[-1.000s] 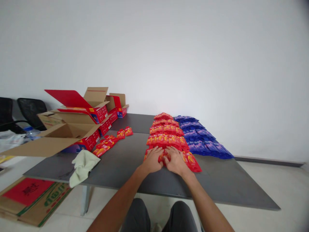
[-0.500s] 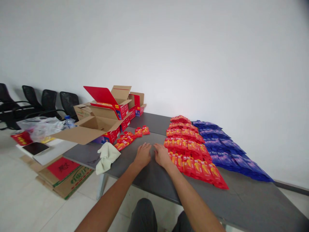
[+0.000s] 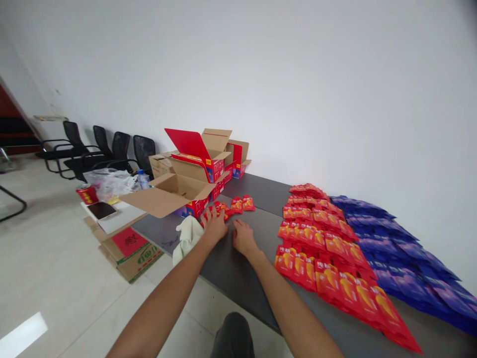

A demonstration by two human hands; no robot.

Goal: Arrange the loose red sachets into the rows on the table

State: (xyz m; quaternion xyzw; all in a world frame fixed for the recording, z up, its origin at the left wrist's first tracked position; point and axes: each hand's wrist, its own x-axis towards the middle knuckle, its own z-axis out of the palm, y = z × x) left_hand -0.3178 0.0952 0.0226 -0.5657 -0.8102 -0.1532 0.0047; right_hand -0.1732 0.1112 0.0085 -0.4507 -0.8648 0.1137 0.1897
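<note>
My left hand (image 3: pixel 215 226) lies over the near end of a loose group of small red pouches (image 3: pixel 223 211), its fingers spread and touching them. Part of that group is hidden under the hand. Two more red pouches, one of them a single pouch (image 3: pixel 248 203), lie just beyond. My right hand (image 3: pixel 243 237) rests on the grey table, fingers loosely bent and apart, with nothing visible in it. A pale cloth (image 3: pixel 187 237) lies beside my left wrist. To the right, overlapping rows of red pouches (image 3: pixel 328 278) stand next to rows of blue pouches (image 3: pixel 398 248).
An open carton (image 3: pixel 182 188) stands at the left of the table (image 3: pixel 257 278), flaps out, with further red boxes (image 3: pixel 214 166) behind. Left of the table are a phone (image 3: pixel 101 210), a red can (image 3: pixel 87 194), a plastic bag (image 3: pixel 112 183), a bottle (image 3: pixel 142 180) and flattened cardboard (image 3: pixel 130 261).
My view has turned left. My left hand has moved left from bare table onto the loose red pouches. My right hand has shifted left, away from the red rows.
</note>
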